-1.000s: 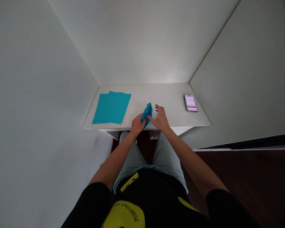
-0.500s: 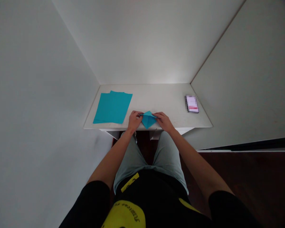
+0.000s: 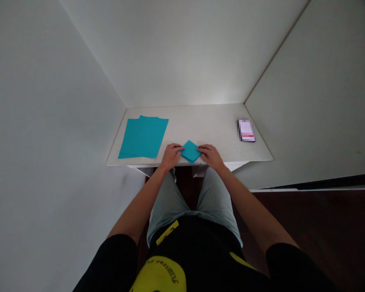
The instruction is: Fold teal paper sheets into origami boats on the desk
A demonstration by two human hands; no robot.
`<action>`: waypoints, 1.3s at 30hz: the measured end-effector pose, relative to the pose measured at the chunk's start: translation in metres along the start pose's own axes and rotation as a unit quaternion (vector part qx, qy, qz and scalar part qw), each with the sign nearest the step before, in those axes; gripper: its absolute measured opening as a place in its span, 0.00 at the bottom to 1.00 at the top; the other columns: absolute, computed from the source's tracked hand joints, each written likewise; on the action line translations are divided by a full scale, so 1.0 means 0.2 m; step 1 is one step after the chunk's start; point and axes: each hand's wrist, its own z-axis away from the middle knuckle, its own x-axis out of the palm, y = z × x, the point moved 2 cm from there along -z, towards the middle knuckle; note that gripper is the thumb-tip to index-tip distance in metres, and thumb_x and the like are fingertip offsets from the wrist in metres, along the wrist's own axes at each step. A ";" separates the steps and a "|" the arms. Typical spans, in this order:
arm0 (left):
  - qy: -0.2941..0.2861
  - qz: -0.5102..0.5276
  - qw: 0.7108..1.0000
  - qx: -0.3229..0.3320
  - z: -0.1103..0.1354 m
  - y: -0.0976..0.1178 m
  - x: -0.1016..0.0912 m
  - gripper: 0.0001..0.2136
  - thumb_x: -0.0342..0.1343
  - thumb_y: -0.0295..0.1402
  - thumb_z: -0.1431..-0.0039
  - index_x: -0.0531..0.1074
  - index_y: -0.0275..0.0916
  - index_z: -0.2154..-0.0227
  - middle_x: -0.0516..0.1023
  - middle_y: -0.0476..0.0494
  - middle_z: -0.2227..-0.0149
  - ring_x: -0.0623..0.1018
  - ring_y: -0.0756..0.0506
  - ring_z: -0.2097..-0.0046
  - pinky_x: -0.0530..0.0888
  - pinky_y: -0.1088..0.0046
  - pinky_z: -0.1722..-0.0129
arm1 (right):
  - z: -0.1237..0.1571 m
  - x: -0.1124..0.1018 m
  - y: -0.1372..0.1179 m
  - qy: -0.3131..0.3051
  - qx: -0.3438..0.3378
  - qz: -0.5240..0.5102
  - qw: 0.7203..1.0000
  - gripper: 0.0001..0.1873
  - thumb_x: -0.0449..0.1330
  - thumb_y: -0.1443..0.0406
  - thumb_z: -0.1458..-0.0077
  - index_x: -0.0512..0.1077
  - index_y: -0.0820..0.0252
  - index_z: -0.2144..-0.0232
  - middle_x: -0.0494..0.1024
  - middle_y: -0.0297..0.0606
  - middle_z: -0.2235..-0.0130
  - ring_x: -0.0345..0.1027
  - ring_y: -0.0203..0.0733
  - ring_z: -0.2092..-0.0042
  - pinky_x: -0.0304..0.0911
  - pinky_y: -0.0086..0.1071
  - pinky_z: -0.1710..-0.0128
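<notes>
A small folded piece of blue paper (image 3: 190, 151), diamond-shaped, lies flat near the front edge of a white table (image 3: 213, 121). My left hand (image 3: 170, 155) rests at its left corner with fingers curled and fingertips pressing the paper. At the right corner my right hand (image 3: 211, 154) presses it the same way. Both hands sit on the tabletop close to the near edge.
A stack of flat blue paper sheets (image 3: 143, 136) lies at the table's left end. At the right end, close to the wall, lies a phone (image 3: 246, 130). White walls close in the table on the left, back and right. My legs are under the front edge.
The folded paper stood upright between my hands a second ago. It has since been spread and pressed flat into a diamond on the table, with one hand at each side.
</notes>
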 end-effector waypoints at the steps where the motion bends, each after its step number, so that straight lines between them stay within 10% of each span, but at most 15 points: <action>1: -0.007 -0.021 1.000 0.013 0.01 0.01 0.00 0.16 0.54 0.25 0.33 0.85 0.43 0.51 0.83 0.41 0.48 0.79 0.40 0.43 0.74 0.56 0.35 | 0.00 0.00 -0.01 -0.010 -0.011 0.013 1.000 0.19 0.59 0.67 0.35 0.85 0.52 0.47 0.84 0.46 0.44 0.77 0.55 0.44 0.72 0.55 0.40; 11: -0.144 -0.218 0.957 0.124 0.09 0.11 0.07 0.30 0.49 0.48 0.24 0.60 0.50 0.24 0.57 0.46 0.21 0.56 0.34 0.21 0.59 0.47 0.25 | 0.00 0.00 -0.16 -0.025 0.028 0.110 0.993 0.12 0.58 0.62 0.29 0.81 0.56 0.50 0.83 0.46 0.41 0.75 0.55 0.41 0.69 0.51 0.42; 18: -0.139 -0.228 0.957 0.111 0.06 0.12 0.06 0.31 0.47 0.47 0.24 0.59 0.44 0.24 0.61 0.40 0.22 0.59 0.36 0.21 0.59 0.50 0.25 | -0.05 0.12 -0.29 -0.067 0.034 0.165 0.983 0.26 0.50 0.68 0.27 0.68 0.61 0.31 0.74 0.47 0.30 0.66 0.53 0.30 0.60 0.48 0.33; 29: -0.140 -0.204 0.959 0.135 -0.02 0.11 0.05 0.34 0.58 0.51 0.32 0.65 0.41 0.28 0.64 0.37 0.24 0.59 0.34 0.22 0.58 0.48 0.24 | -0.15 0.11 -0.26 -0.107 0.053 0.180 0.976 0.22 0.49 0.65 0.25 0.71 0.62 0.35 0.75 0.50 0.32 0.65 0.55 0.30 0.59 0.49 0.33; 39: -0.163 -0.186 0.958 0.143 -0.02 0.08 0.06 0.36 0.54 0.53 0.29 0.60 0.41 0.24 0.58 0.37 0.21 0.57 0.33 0.21 0.54 0.47 0.23 | 0.03 0.01 -0.20 -0.100 0.016 0.150 0.983 0.23 0.49 0.60 0.22 0.72 0.53 0.33 0.75 0.42 0.31 0.66 0.53 0.28 0.62 0.52 0.32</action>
